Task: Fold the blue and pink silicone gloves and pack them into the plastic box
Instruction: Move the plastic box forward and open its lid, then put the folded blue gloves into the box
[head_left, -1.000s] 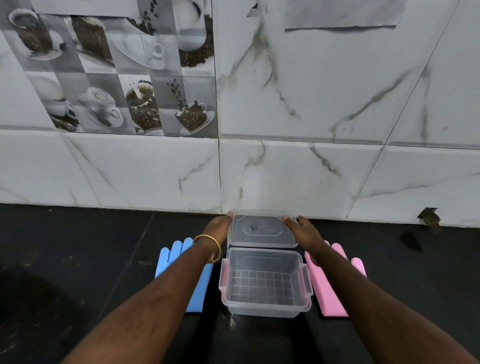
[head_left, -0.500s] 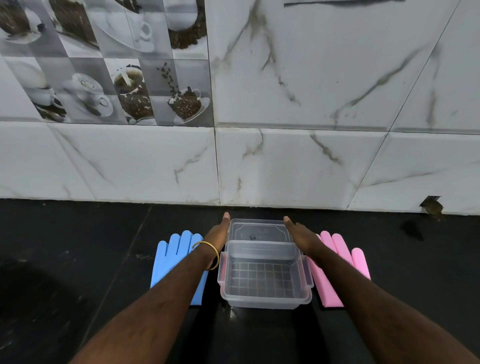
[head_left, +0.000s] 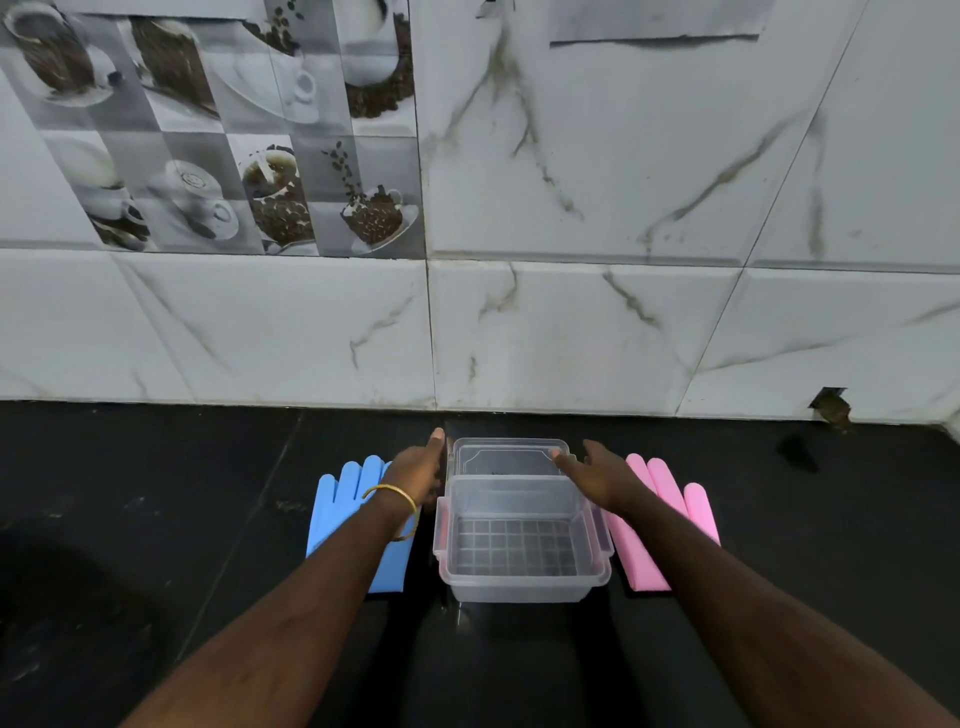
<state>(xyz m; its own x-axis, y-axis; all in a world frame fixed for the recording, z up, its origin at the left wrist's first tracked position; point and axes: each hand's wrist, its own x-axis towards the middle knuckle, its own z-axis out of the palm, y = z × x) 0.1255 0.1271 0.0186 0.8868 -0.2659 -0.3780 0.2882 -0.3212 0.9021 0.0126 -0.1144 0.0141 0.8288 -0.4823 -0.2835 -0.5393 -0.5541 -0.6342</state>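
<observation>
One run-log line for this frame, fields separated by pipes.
clear plastic box open, empty | lid behind, both hands at it | blue silicone glove left, pink silicone glove right, flat

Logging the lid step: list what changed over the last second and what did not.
The lid, held up behind the plastic box a second ago, now lies lower behind its far wall. The left hand and right hand have loosened, fingers straighter beside the lid; contact is unclear. Unchanged: the blue glove and pink glove lie flat, unfolded, either side of the empty box.
</observation>
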